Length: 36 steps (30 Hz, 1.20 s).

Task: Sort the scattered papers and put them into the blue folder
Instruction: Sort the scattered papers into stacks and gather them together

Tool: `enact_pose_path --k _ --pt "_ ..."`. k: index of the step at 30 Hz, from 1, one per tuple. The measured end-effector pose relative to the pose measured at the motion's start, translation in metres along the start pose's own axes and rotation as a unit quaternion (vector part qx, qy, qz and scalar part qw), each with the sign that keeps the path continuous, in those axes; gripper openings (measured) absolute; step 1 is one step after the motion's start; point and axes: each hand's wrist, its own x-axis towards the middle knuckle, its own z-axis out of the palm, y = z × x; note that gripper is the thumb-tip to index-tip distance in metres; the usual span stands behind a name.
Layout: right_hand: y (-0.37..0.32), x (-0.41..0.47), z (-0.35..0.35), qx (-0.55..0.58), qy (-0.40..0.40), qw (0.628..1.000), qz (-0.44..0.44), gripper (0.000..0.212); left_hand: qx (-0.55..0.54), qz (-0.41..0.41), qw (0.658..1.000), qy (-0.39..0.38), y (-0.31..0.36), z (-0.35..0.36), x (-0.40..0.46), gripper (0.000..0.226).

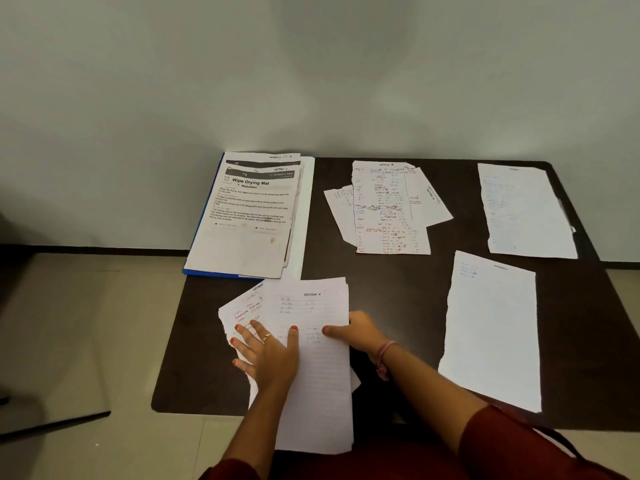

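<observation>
On blue folder (188,270), "Wipe Drying Mat" sheet (247,216), left hand (266,351) spread flat, right hand (356,332) pinching "Section 5" page (318,375).

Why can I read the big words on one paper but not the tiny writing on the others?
Head view: the bold heading on the printed sheet in the blue folder is large and dark; the handwriting on the far right sheet is faint and washed out by bright light, and the whole picture is slightly soft.
</observation>
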Motion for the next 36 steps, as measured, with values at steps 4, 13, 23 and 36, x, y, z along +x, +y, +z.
enact_pose_path --k 4,13,23,36 --pt "0.008 -0.009 -0.023 -0.001 0.002 1.000 0.009 0.032 0.012 0.027 0.999 -0.015 0.016 0.011 -0.012 0.089" --pt "0.036 -0.028 -0.079 0.063 0.098 0.993 0.010 0.030 0.003 0.105 0.992 -0.069 0.058 0.034 -0.043 0.088" --pt "0.051 -0.031 -0.134 0.306 0.152 0.940 0.007 0.030 -0.071 0.234 0.968 -0.050 0.091 0.037 -0.055 0.076" --pt "0.036 -0.007 -0.142 0.146 0.270 0.952 -0.005 0.029 -0.005 0.256 0.964 -0.069 0.087 0.030 -0.029 0.069"
